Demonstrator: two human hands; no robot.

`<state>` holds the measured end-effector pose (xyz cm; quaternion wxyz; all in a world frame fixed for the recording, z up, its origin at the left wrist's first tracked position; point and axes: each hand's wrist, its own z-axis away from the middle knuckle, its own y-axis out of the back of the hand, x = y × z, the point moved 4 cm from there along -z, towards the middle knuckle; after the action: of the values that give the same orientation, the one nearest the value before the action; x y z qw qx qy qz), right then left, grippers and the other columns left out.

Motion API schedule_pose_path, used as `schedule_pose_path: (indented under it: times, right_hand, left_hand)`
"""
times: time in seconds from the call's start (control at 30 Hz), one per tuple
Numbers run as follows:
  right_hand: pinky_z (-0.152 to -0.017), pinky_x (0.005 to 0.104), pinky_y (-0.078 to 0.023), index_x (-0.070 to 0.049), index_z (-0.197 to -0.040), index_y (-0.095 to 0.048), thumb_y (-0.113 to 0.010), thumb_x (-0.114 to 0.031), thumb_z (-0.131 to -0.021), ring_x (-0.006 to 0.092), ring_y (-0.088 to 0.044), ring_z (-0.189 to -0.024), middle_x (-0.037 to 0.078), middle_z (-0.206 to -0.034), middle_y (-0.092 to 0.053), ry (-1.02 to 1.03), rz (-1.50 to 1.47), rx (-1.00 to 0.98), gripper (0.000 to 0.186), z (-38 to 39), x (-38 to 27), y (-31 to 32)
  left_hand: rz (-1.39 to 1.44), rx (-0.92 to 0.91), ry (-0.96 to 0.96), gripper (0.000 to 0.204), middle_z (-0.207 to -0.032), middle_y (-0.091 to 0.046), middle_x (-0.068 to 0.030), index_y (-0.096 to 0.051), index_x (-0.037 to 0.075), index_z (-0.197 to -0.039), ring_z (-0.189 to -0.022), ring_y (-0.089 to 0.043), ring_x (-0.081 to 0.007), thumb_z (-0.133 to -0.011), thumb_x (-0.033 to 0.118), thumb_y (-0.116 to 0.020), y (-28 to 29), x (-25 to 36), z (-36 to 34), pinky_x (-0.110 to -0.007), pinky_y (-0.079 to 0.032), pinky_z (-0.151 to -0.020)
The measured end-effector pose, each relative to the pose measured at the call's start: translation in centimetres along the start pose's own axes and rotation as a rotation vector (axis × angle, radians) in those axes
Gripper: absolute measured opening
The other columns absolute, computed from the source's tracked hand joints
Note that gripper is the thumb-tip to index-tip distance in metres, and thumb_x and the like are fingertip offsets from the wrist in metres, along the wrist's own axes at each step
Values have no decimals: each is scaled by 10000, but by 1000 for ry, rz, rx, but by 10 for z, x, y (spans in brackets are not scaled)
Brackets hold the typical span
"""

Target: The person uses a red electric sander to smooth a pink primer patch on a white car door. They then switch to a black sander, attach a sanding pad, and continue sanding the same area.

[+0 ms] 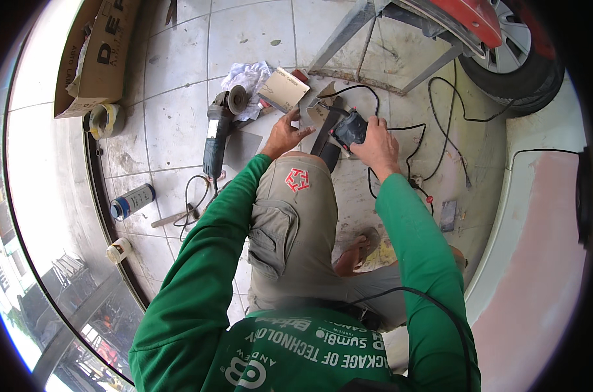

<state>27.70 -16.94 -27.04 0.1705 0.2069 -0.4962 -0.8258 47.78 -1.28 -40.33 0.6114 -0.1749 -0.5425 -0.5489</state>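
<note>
My right hand (378, 145) grips a black handheld electric tool (350, 130) with small red parts and a black cord, just beyond my knee. I cannot make out its exact kind. My left hand (286, 136) is beside my knee with its fingers apart and nothing in it. Between the hands lie a torn piece of cardboard (317, 114) and a dark flat strip (324, 136). A small brown carton (283, 90) is just past my left fingers. To the left of that hand, an angle grinder (215, 138) rests on the floor tiles.
A crumpled white cloth (249, 74) lies by the grinder's disc. On the left are a blue-capped can (133, 201), tape rolls (104, 121) and a large cardboard box (100, 65). A metal stand (346, 36) and car wheel (509, 49) are at the far right; cords cross the floor.
</note>
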Motion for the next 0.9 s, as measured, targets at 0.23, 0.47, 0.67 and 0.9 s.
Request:
schedule_pose_path:
  times: [0.23,0.47,0.67,0.9]
  right_hand:
    - [-958,526,-536,-24,-1247,-559,-900,-347,-707,427,-646,-1137,211,-1252,-612,-246,-362,248,715,76,47,-17]
    - [-1003,500,-504,12,-1242,-570,-950,-377,-680,414,-600,-1191,221,-1250,-603,-384,-529,318,782,103,76,-58]
    - [-1013,487,-492,34,-1192,-601,-960,-405,-667,419,-594,-1195,232,-1230,-621,-427,-594,292,773,102,87,-70]
    - [-976,488,-513,55,-1136,-623,-953,-433,-659,432,-645,-1118,248,-1156,-661,-439,-623,179,758,88,90,-46]
  left_hand:
    - [-324,-191,-2,992,-1244,-724,-242,-384,42,-1579,-1131,-722,-399,-814,432,-880,-40,0,-7,-446,-567,-973]
    - [-592,-426,130,623,-1181,-749,-193,-589,125,-1386,-1128,-718,-399,-878,435,-775,-82,-36,53,-471,-573,-931]
    - [-704,-471,216,525,-1160,-753,-183,-640,122,-1295,-1112,-723,-393,-887,431,-756,-25,-89,70,-466,-576,-917]
    - [-623,-306,-4,370,-1082,-755,-164,-725,71,-1055,-1033,-734,-374,-860,380,-781,14,-26,23,-456,-583,-873]
